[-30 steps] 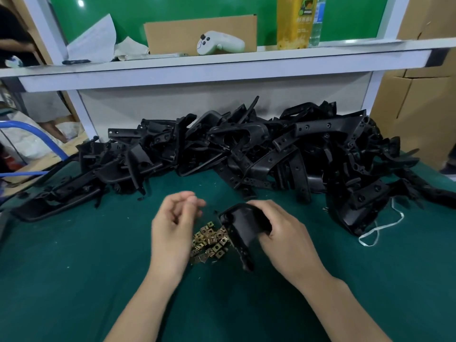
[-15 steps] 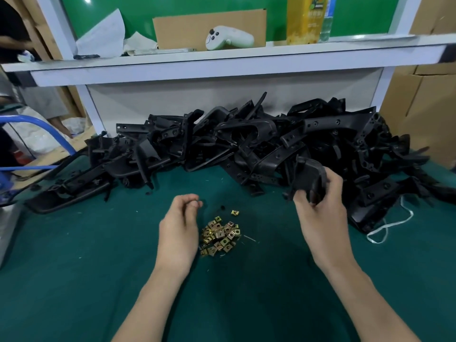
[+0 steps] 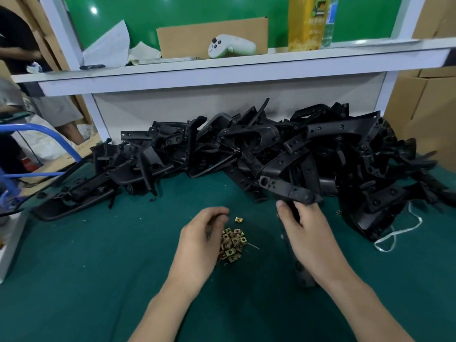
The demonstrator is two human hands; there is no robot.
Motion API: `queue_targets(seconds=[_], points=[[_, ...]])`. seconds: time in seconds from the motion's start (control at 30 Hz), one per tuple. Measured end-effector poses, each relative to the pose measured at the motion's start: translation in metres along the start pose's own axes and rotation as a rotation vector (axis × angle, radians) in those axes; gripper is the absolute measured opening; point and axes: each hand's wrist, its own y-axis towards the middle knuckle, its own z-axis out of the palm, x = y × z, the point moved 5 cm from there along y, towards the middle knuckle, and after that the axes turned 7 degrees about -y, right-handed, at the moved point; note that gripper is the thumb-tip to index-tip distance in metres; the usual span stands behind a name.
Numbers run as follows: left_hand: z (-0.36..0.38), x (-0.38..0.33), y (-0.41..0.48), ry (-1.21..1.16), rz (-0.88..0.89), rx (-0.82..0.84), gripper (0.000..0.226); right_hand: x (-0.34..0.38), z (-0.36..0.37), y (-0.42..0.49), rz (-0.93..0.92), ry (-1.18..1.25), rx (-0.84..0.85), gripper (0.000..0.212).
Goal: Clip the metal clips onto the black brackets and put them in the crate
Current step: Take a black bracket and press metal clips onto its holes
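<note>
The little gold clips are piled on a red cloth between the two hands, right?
Not quite. The head view shows the cloth is green, not red; the gold clips are piled on it between the left hand and the right hand.

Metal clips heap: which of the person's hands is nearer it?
Left. The left hand sits against the left edge of the clips heap; the right hand is apart to its right, gripping a black bracket.

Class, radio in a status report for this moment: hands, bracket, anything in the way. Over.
Left hand curled over clip pile, contents unclear. Right hand grips black bracket. Bracket heap close behind.
</note>
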Motion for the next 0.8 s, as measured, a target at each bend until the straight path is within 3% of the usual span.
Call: queue_targets(seconds=[0.07, 0.17, 0.27, 0.37, 0.47, 0.6, 0.8], points=[[-0.005, -0.002, 0.004, -0.217, -0.065, -0.075, 0.021, 0.001, -0.003, 0.001, -0.002, -0.013, -0.035, 0.013], [-0.011, -0.001, 0.007, -0.49, -0.169, -0.116, 0.023, -0.003, -0.005, 0.004, 0.069, 0.15, 0.012, 0.04], [-0.014, 0.002, 0.008, -0.651, -0.247, -0.133, 0.023, -0.007, 0.001, 0.006, 0.113, 0.09, 0.116, 0.026], [-0.016, 0.003, 0.009, -0.668, -0.243, -0.159, 0.021, -0.011, 0.008, 0.005, 0.187, 0.197, 0.169, 0.021], [-0.017, 0.002, 0.009, -0.621, -0.202, -0.176, 0.018, -0.01, 0.012, 0.002, 0.186, 0.26, 0.174, 0.035], [-0.016, -0.002, 0.008, -0.584, -0.173, -0.164, 0.017, -0.01, 0.018, 0.001, 0.197, 0.24, 0.208, 0.065], [-0.013, -0.004, 0.007, -0.597, -0.16, -0.114, 0.024, -0.009, 0.016, -0.003, 0.151, 0.104, 0.214, 0.071]])
